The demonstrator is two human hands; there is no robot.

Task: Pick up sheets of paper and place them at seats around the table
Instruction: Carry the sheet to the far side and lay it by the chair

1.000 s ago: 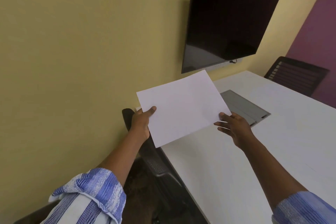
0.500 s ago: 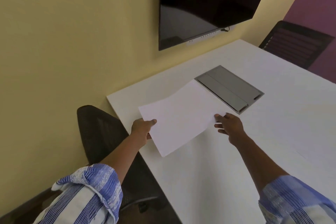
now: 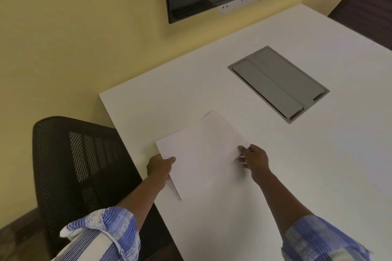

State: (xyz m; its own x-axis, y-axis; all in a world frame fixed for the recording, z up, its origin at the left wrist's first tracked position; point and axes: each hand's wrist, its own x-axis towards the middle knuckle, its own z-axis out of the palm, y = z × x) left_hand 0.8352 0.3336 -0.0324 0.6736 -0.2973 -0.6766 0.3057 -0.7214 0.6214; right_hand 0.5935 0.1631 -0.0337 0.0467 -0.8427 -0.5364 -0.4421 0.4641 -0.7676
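Left hand [image 3: 159, 167] pinches the left edge, right hand [image 3: 255, 158] the right edge, of a plain white sheet [image 3: 203, 154] at the white table's [image 3: 286, 186] left side, beside a black mesh chair [image 3: 74, 165].

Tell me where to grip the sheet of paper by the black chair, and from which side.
Take the sheet by its two opposite side edges, coming in from left and right, thumb on top, fingers beneath, as the left hand and right hand do. It is thin and nearly flat over the table, so only edges offer a pinch.
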